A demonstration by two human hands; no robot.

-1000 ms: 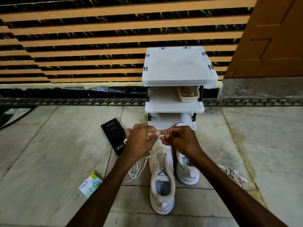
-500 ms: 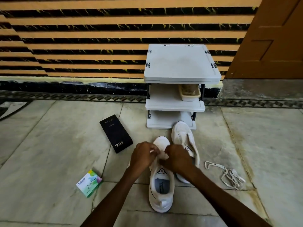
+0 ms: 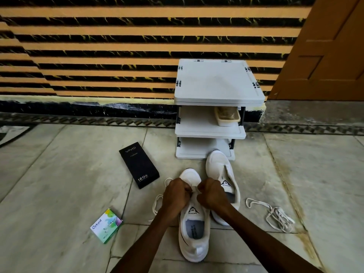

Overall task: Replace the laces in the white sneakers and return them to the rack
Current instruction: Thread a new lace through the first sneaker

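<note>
now both curled hands, left hand (image 3: 175, 194) and right hand (image 3: 211, 194), pinch flat white lace (image 3: 157, 203) over smooth sneaker (image 3: 192, 223).

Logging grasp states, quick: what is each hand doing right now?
Left hand: closed, gripping the white lace over the near sneaker.
Right hand: closed, gripping the same lace.
</note>
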